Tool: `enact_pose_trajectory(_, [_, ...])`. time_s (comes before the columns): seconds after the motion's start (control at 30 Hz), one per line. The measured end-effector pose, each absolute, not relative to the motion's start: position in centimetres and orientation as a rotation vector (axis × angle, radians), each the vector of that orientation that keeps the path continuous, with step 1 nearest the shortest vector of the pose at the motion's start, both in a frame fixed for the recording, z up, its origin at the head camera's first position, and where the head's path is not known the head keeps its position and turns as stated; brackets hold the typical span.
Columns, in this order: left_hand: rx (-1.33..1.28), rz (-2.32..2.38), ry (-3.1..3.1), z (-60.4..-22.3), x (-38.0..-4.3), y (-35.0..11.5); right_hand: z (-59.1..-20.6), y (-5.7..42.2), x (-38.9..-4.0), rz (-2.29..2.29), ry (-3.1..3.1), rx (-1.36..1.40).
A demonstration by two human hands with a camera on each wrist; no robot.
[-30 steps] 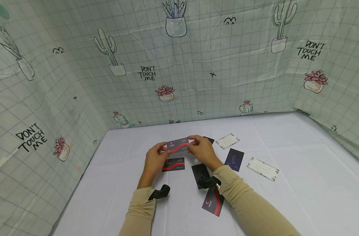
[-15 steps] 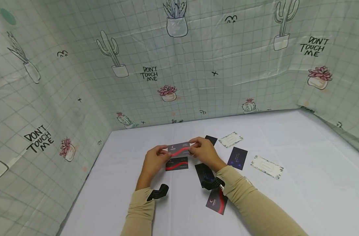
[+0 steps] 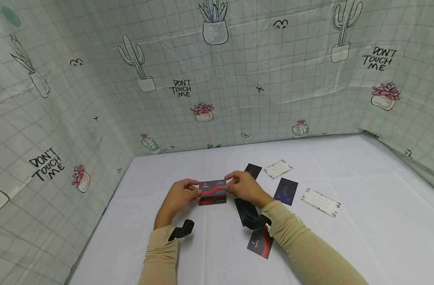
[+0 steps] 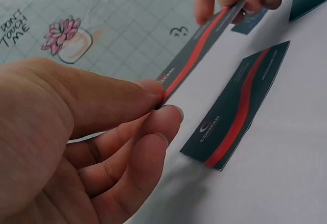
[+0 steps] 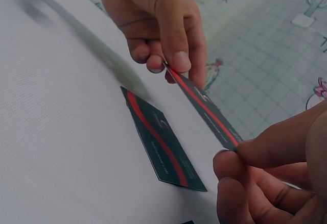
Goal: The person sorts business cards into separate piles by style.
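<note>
Both hands pinch one dark business card (image 3: 212,186) with a red wavy stripe, one at each short end. My left hand (image 3: 179,198) has thumb and fingers on its left end; my right hand (image 3: 246,188) grips the right end. In the left wrist view the held card (image 4: 196,55) is tilted and raised above the table. Below it lies a matching red-striped card (image 4: 235,106) on the white cloth. From the head view, the held card covers the upper part of this lower card (image 3: 212,200). The right wrist view shows the same lower card (image 5: 162,140) beneath.
To the right lie a blue-black card (image 3: 286,191), a black card (image 3: 253,170) at the back and two white leaf-bordered cards, one farther back (image 3: 278,169) and one nearer (image 3: 321,202). Under the right wrist are another dark card (image 3: 244,209) and a red-striped card (image 3: 260,242).
The held card has come down toward me and now overlaps the lower red-striped card in the head view. Both hands moved with it, still gripping its ends.
</note>
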State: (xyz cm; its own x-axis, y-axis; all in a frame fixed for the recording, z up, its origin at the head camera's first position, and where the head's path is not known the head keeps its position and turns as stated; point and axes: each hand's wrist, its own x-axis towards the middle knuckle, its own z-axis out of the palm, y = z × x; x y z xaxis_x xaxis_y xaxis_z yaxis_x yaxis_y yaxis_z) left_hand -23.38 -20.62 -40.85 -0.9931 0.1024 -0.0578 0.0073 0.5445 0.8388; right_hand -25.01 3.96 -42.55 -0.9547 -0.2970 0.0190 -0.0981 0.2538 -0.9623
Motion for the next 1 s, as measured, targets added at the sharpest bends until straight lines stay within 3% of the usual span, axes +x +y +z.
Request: enact_pose_trajectory(1.0, [0.203,1.285,2.727,-41.68,-23.4,-20.65,-43.15,3.75,-24.82,-1.474,2.531,-0.589])
